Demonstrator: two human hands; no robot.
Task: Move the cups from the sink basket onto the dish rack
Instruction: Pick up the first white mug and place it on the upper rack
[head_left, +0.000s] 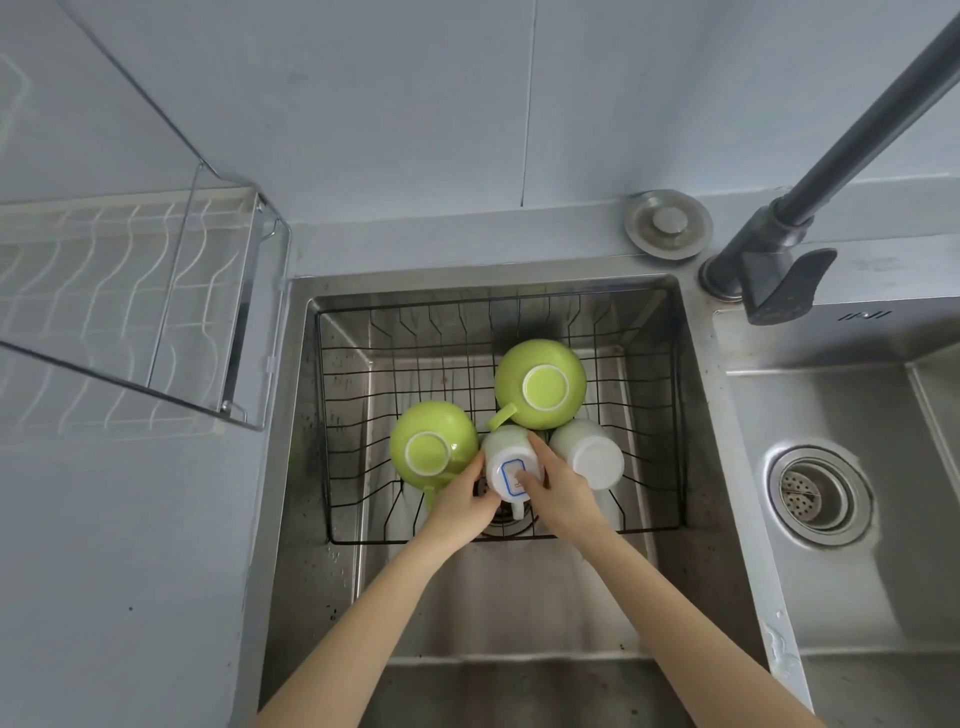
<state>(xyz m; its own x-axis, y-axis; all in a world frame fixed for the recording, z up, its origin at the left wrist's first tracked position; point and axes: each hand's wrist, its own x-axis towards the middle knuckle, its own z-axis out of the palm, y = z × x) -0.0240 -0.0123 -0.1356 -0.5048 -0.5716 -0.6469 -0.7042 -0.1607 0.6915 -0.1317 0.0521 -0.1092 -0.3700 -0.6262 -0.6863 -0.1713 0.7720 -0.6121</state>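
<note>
Several cups stand upside down in the black wire sink basket (332, 415). A white cup with a blue label (506, 460) is in the middle, and both hands clasp it: my left hand (465, 496) on its left side, my right hand (553, 480) on its right with the thumb across the base. A green cup (428, 441) sits to the left, touching my left hand. Another green cup (540, 382) stands behind, and a plain white cup (589, 457) to the right. The white wire dish rack (119, 291) stands on the counter at the left and holds nothing that I can see.
The basket sits in the left steel sink basin (467, 597). A dark faucet (779, 244) rises at the back right. A round metal sink plug (667, 223) lies on the ledge behind. A second basin with a drain strainer (813, 493) is to the right.
</note>
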